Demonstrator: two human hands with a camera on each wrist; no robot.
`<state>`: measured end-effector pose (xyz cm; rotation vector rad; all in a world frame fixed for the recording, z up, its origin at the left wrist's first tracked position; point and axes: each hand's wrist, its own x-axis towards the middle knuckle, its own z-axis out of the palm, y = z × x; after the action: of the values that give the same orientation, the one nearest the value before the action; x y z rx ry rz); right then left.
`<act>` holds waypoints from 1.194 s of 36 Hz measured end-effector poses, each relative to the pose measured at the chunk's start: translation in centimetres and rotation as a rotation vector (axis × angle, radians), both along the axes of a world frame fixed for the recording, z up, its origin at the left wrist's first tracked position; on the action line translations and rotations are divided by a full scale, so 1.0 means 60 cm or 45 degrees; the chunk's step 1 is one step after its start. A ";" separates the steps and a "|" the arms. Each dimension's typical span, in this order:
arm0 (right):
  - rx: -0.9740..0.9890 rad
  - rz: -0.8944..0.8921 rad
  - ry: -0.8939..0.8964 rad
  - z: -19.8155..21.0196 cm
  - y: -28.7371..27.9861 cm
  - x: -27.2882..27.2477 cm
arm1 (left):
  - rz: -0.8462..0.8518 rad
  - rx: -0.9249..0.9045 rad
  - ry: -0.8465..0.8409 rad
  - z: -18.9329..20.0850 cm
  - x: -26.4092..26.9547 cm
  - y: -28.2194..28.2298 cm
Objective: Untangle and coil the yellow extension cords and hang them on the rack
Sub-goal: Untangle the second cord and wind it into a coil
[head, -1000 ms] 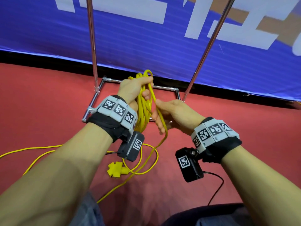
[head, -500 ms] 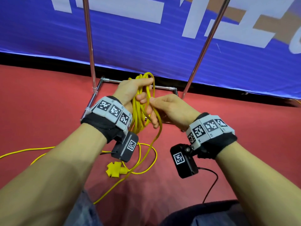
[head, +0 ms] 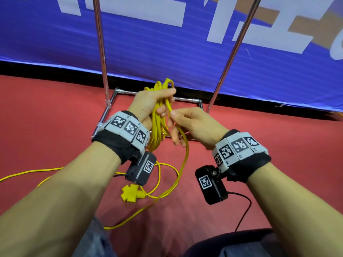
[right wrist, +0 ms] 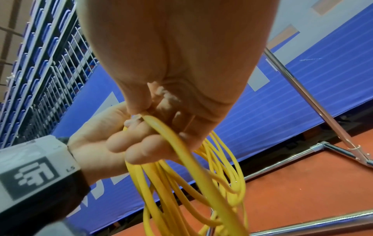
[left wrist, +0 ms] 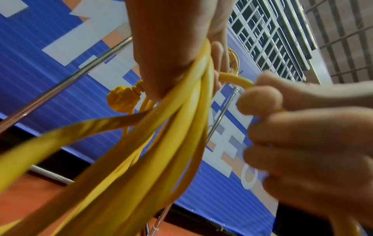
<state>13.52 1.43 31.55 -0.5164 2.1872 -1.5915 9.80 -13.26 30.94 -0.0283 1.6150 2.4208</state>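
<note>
My left hand (head: 152, 103) grips a bundle of yellow cord loops (head: 157, 130) (left wrist: 165, 127) (right wrist: 201, 183), held upright in front of the rack. My right hand (head: 183, 123) pinches one loose strand (head: 182, 154) beside the left fingers; that strand runs down to the floor. A yellow multi-outlet socket end (head: 130, 193) lies on the red floor below my left wrist, with slack cord (head: 22, 173) trailing off to the left. In the left wrist view a round yellow plug (left wrist: 123, 99) hangs behind the left palm. The chrome rack (head: 101, 43) stands just beyond my hands.
The rack's base frame (head: 109, 106) and its second slanted pole (head: 233, 51) rise against a blue banner (head: 167, 43). Red floor (head: 46, 117) spreads left and right. A black cable (head: 245, 210) hangs from my right wrist camera. Blue stadium seats (right wrist: 30, 63) show high up.
My right hand has slid up the loose strand and closer to my left hand, bringing that strand to the bundle. The left hand has kept its grip and place.
</note>
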 end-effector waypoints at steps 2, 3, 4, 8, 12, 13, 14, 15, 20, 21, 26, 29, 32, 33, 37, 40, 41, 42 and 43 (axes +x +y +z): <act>0.001 -0.040 0.016 0.001 -0.003 -0.005 | 0.055 -0.008 -0.029 -0.002 0.002 0.011; 0.007 -0.053 0.010 0.001 -0.003 -0.006 | 0.094 -0.012 -0.043 -0.003 0.001 0.013; 0.014 -0.061 -0.003 -0.001 -0.003 -0.006 | 0.125 -0.010 -0.053 -0.003 -0.002 0.013; 0.010 -0.045 -0.145 -0.011 0.006 -0.006 | 0.136 0.086 -0.053 0.001 -0.007 0.010; -0.074 -0.036 -0.385 -0.016 0.021 -0.008 | 0.152 0.209 -0.047 0.012 -0.002 0.010; -0.115 -0.039 -0.468 -0.015 0.026 -0.010 | 0.169 0.263 -0.050 0.015 -0.002 0.009; -0.156 -0.034 -0.537 -0.014 0.031 -0.013 | 0.181 0.313 -0.055 0.017 -0.002 0.007; -0.181 -0.022 -0.584 -0.013 0.035 -0.016 | 0.186 0.348 -0.063 0.018 -0.003 0.006; -0.120 0.022 -0.696 -0.022 0.047 -0.022 | 0.248 0.419 -0.071 0.020 -0.008 -0.013; -0.102 0.016 -0.696 -0.023 0.049 -0.023 | 0.266 0.417 -0.065 0.020 -0.009 -0.016; 0.109 -0.061 -0.606 -0.038 0.055 -0.028 | 0.474 0.341 0.007 0.021 -0.013 -0.027; 0.354 -0.058 -0.440 -0.061 0.075 -0.021 | 0.623 0.389 0.018 0.022 -0.022 -0.048; 0.288 -0.099 -0.373 -0.064 0.095 -0.024 | 0.720 0.380 0.007 0.017 -0.028 -0.065; 0.273 -0.141 -0.336 -0.061 0.095 -0.026 | 0.744 0.343 0.008 0.014 -0.029 -0.068; 0.340 -0.402 -0.092 -0.058 0.085 -0.040 | 0.728 0.167 0.015 0.007 -0.033 -0.065; 0.378 -0.613 0.064 -0.059 0.080 -0.056 | 0.668 0.015 0.005 -0.003 -0.032 -0.058; 0.366 -0.673 0.093 -0.058 0.078 -0.060 | 0.645 -0.045 -0.003 -0.008 -0.033 -0.055; 0.336 -0.724 0.108 -0.056 0.076 -0.063 | 0.616 -0.100 -0.014 -0.011 -0.033 -0.050; 0.296 -0.768 0.113 -0.054 0.072 -0.066 | 0.582 -0.141 -0.026 -0.014 -0.033 -0.046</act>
<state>9.57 5.77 28.32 0.1688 2.7177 -1.5601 7.84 -16.02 30.08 -0.4891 1.9014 2.6291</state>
